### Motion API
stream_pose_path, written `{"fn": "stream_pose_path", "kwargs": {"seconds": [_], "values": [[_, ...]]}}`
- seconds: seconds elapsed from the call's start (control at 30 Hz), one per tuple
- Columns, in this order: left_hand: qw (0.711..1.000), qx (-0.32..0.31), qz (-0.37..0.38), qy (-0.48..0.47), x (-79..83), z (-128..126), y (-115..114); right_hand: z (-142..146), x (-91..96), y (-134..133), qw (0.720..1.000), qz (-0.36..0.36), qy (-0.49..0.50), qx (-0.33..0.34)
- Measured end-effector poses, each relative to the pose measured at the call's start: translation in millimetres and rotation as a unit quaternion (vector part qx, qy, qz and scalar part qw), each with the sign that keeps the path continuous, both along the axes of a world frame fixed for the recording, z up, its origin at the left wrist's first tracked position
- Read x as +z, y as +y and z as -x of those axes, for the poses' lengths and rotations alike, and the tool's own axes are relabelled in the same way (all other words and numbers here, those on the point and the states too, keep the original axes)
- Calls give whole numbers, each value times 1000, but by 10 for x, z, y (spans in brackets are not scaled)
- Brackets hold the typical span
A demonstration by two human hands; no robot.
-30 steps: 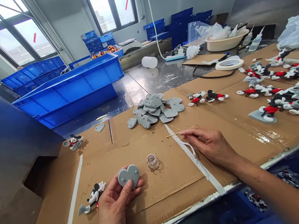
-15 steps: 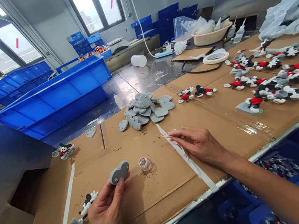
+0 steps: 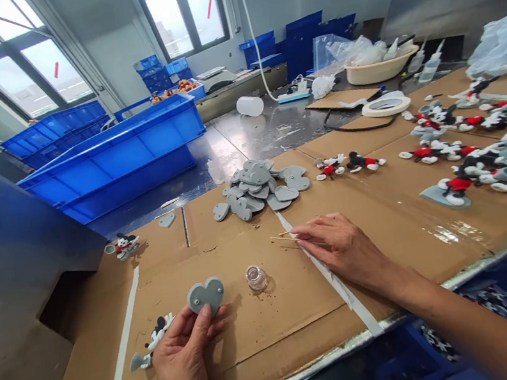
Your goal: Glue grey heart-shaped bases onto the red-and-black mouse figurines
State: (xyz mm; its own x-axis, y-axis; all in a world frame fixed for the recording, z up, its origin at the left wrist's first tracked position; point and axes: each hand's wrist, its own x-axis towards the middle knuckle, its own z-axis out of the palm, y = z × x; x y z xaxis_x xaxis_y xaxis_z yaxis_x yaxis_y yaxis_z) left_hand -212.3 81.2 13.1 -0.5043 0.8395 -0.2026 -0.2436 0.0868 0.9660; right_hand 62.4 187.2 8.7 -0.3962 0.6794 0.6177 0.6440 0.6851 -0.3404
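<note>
Over the brown desk, the left hand pinches a gray heart with two bumps on it. The right hand pinches thin sticks. A little clear jar sits between the hands, and a pile of gray hearts lies farther back.

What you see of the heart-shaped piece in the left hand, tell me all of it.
The grey heart-shaped piece looks like matt plastic, a flat slab with rounded edges. Two small round studs show, one on each lobe. The left hand grips it, lobes upward, above the cardboard, thumb on its front; its lower tip is partly hidden.
</note>
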Motion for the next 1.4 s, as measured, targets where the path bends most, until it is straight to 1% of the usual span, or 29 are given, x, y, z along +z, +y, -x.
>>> {"fn": "stream_pose_path", "kwargs": {"seconds": [0.1, 0.2, 0.23, 0.33, 0.4, 0.43, 0.47, 0.53, 0.57, 0.6, 0.67, 0.7, 0.77, 0.83, 0.93, 1.0, 1.07, 1.13, 1.2, 1.3, 1.4], "values": [[999, -15, -26, 30, -14, -20, -22, 37, -21, 17, 1000, -5, 12, 15], [997, -43, -18, 66, -49, -36, -32, 43, -78, 33, 997, -18, 50, 51], [996, -52, -10, 73, -63, -42, -39, 38, -97, 37, 997, -18, 61, 53], [992, -67, 18, 108, -87, -42, -103, 15, -135, 44, 997, -17, 67, 28], [986, -43, 20, 159, -71, 17, -202, 6, -140, 48, 998, -13, 56, 9], [977, -15, 10, 211, -49, 80, -265, 7, -136, 50, 999, -11, 51, 3], [962, 19, -1, 273, -18, 171, -331, 11, -129, 52, 999, -9, 47, 1], [902, 77, -11, 425, 70, 426, -447, 29, -108, 57, 999, -8, 44, 8], [881, 82, 8, 467, 122, 574, -487, 40, -97, 61, 999, -14, 46, 14], [878, 63, 41, 472, 177, 722, -511, 51, -87, 65, 998, -23, 51, 22], [890, -7, 73, 450, 278, 967, -506, 69, -74, 71, 997, -35, 64, 31], [895, -47, 86, 435, 319, 1046, -480, 73, -71, 71, 996, -37, 71, 27], [898, -106, 95, 416, 372, 1107, -397, 73, -66, 62, 995, -25, 91, 4], [895, -131, 97, 415, 389, 1075, -293, 60, -59, 41, 992, -9, 121, -26], [894, -144, 98, 412, 378, 991, -162, 29, -43, -4, 986, 15, 161, -43], [899, -145, 101, 400, 359, 968, -124, 11, -38, -31, 981, 37, 186, -48], [911, -135, 102, 377, 334, 974, -130, 4, -35, -50, 974, 54, 216, -48], [929, -119, 96, 339, 307, 992, -169, 12, -28, -65, 967, 60, 245, -38], [953, -105, 81, 274, 287, 999, -228, 30, -3, -78, 960, 53, 273, -28], [985, -87, 50, 141, 282, 954, -338, 63, 81, -107, 951, 24, 308, -10], [997, -78, 20, 21, 272, 833, -440, 96, 220, -165, 939, -7, 343, -8]]}}
